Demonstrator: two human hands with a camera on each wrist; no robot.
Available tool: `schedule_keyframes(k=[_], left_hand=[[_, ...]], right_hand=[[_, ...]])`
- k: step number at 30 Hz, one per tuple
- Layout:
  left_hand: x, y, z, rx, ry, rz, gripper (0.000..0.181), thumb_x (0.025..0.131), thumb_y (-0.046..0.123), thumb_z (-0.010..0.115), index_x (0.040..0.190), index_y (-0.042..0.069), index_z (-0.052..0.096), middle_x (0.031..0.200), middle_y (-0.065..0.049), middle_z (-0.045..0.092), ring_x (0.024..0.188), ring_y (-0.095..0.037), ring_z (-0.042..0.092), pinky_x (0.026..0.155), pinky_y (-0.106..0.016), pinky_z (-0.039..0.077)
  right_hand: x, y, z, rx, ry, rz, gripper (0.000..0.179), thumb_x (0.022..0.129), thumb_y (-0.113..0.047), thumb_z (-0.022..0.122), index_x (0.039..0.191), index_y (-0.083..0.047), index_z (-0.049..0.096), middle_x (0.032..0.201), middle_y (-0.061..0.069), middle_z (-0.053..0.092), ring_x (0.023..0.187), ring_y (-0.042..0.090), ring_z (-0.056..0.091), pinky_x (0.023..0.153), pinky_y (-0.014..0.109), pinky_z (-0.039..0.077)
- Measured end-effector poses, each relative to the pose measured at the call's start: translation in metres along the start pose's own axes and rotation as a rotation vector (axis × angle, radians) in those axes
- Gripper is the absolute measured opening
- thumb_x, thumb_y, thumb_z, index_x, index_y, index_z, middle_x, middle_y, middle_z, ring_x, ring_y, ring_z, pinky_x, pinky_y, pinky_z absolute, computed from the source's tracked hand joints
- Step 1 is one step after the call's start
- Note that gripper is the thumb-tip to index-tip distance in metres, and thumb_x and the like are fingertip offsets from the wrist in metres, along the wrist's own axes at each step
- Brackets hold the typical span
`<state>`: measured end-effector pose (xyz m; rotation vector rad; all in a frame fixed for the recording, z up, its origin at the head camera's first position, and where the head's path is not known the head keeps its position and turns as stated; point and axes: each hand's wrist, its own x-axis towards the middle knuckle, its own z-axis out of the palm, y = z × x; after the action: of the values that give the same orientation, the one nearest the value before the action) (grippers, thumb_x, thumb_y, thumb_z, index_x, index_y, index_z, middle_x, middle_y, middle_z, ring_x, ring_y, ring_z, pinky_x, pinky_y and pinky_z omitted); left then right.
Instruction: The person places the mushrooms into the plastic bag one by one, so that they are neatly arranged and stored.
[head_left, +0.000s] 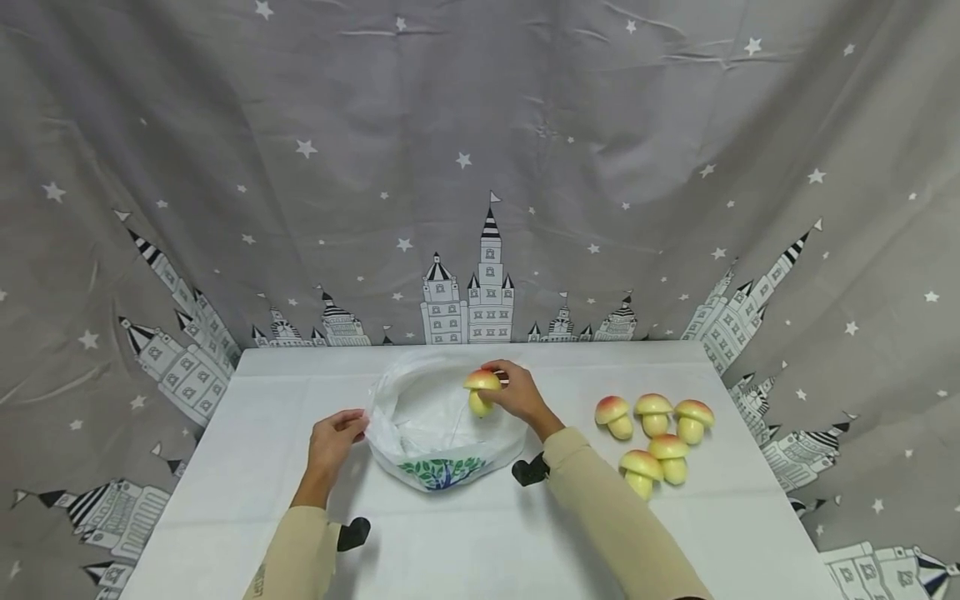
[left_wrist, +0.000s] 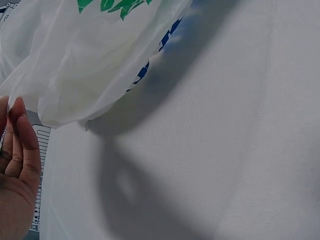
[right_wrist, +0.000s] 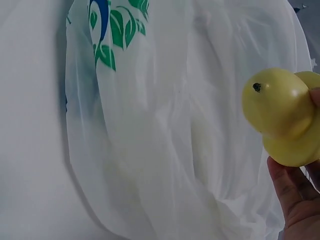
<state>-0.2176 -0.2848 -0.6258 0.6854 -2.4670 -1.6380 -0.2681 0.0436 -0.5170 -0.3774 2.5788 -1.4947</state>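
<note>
So the left hand [head_left: 333, 442] is pinching the rim of a white plastic bag [head_left: 390, 450] between thumb and fingertips, on the bag's left side. In the left wrist view that hand is chopped off by the edge, so you mostly get a few fingers and part of the palm. The right hand [head_left: 522, 395] has a toy-looking mushroom [head_left: 481, 387] pinched between thumb and fingers, stem down, over the right part of the bag's opening. Can't tell if it touches the plastic. The right wrist view cuts off part of that mushroom and most of the hand, but the dark spot on the stem's end shows fine.

There's one bag, mouth open, green leaves and a blue trunk printed on the front. The bottom inside is hard to make out through the folds, and the blue marks along its lower edge in the left wrist view are too partial to read.

Off to the right, five more mushrooms [head_left: 669, 454] sit bunched up on the counter [head_left: 450, 546], three in a back row and two in front, so six counting the held one. Yellow with reddish caps.

Two beige sleeves [head_left: 617, 517], the left one with lettering I can't read. Behind it all hangs a grey curtain [head_left: 337, 208] with stars and castles, cut off at the top.
</note>
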Motion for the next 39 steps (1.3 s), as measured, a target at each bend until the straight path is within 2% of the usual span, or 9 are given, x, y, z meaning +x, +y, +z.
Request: schedule_keyframes(k=[11, 12, 17, 19, 26, 30, 31, 34, 39], left_hand=[[-0.004, 0.006, 0.000, 0.002, -0.009, 0.015, 0.026, 0.084, 0.028, 0.065, 0.104, 0.011, 0.064, 0.094, -0.005, 0.065, 0.075, -0.012, 0.063, 0.064, -0.017, 0.050], [-0.008, 0.011, -0.004, -0.037, -0.042, 0.037, 0.025, 0.085, 0.026, 0.064, 0.104, 0.009, 0.065, 0.093, -0.006, 0.065, 0.075, -0.013, 0.063, 0.066, -0.018, 0.050], [-0.011, 0.013, -0.007, -0.051, -0.037, 0.033, 0.021, 0.085, 0.022, 0.065, 0.102, 0.010, 0.065, 0.092, -0.006, 0.065, 0.073, -0.012, 0.063, 0.065, -0.017, 0.050], [-0.007, 0.008, -0.005, -0.019, -0.006, 0.011, 0.022, 0.084, 0.024, 0.065, 0.102, 0.011, 0.065, 0.093, -0.007, 0.065, 0.073, -0.012, 0.063, 0.063, -0.016, 0.050], [-0.006, 0.005, -0.004, -0.018, -0.006, 0.011, 0.023, 0.085, 0.023, 0.064, 0.104, 0.010, 0.065, 0.096, -0.009, 0.065, 0.075, -0.013, 0.063, 0.065, -0.019, 0.051], [-0.006, 0.005, -0.005, -0.035, -0.008, 0.022, 0.024, 0.084, 0.024, 0.065, 0.103, 0.009, 0.065, 0.093, -0.007, 0.065, 0.072, -0.011, 0.063, 0.063, -0.016, 0.050], [-0.011, 0.009, -0.008, -0.077, -0.038, 0.048, 0.023, 0.084, 0.022, 0.065, 0.103, 0.007, 0.065, 0.092, -0.007, 0.066, 0.072, -0.011, 0.063, 0.064, -0.017, 0.051], [-0.012, 0.009, -0.010, -0.084, -0.031, 0.045, 0.022, 0.084, 0.022, 0.066, 0.101, 0.008, 0.066, 0.090, -0.006, 0.066, 0.070, -0.010, 0.063, 0.063, -0.016, 0.050], [-0.008, 0.004, -0.007, -0.024, -0.002, 0.004, 0.023, 0.085, 0.024, 0.065, 0.103, 0.011, 0.065, 0.095, -0.008, 0.065, 0.073, -0.011, 0.063, 0.063, -0.016, 0.051]], right_hand=[[0.002, -0.007, 0.021, 0.014, -0.045, 0.006, 0.045, 0.078, -0.018, 0.071, 0.120, -0.010, 0.055, 0.119, 0.008, 0.056, 0.106, 0.025, 0.054, 0.082, 0.033, 0.049], [0.002, -0.009, 0.023, 0.009, -0.048, 0.004, 0.045, 0.078, -0.018, 0.070, 0.120, -0.009, 0.055, 0.119, 0.008, 0.056, 0.105, 0.025, 0.055, 0.082, 0.033, 0.049], [0.002, -0.013, 0.032, 0.003, -0.071, -0.002, 0.044, 0.079, -0.017, 0.070, 0.119, -0.007, 0.056, 0.118, 0.009, 0.056, 0.105, 0.026, 0.054, 0.083, 0.034, 0.047], [0.003, -0.014, 0.036, -0.007, -0.076, 0.006, 0.044, 0.079, -0.017, 0.070, 0.119, -0.008, 0.056, 0.117, 0.008, 0.056, 0.104, 0.025, 0.054, 0.082, 0.033, 0.047], [0.003, -0.015, 0.048, -0.059, -0.089, 0.043, 0.043, 0.077, -0.020, 0.071, 0.117, -0.010, 0.059, 0.112, 0.003, 0.060, 0.100, 0.022, 0.055, 0.080, 0.031, 0.047], [0.003, -0.018, 0.053, -0.061, -0.091, 0.059, 0.044, 0.075, -0.018, 0.072, 0.116, -0.009, 0.059, 0.110, 0.005, 0.061, 0.098, 0.022, 0.056, 0.081, 0.031, 0.047], [0.002, -0.019, 0.055, -0.063, -0.094, 0.061, 0.045, 0.075, -0.017, 0.073, 0.117, -0.009, 0.058, 0.110, 0.006, 0.061, 0.099, 0.022, 0.056, 0.081, 0.031, 0.047], [0.001, -0.022, 0.059, -0.067, -0.107, 0.066, 0.047, 0.074, -0.017, 0.073, 0.117, -0.009, 0.057, 0.112, 0.007, 0.060, 0.100, 0.022, 0.056, 0.083, 0.032, 0.047], [0.000, -0.025, 0.065, -0.062, -0.121, 0.058, 0.043, 0.073, -0.013, 0.074, 0.113, -0.007, 0.059, 0.109, 0.007, 0.061, 0.098, 0.022, 0.056, 0.083, 0.032, 0.047]])
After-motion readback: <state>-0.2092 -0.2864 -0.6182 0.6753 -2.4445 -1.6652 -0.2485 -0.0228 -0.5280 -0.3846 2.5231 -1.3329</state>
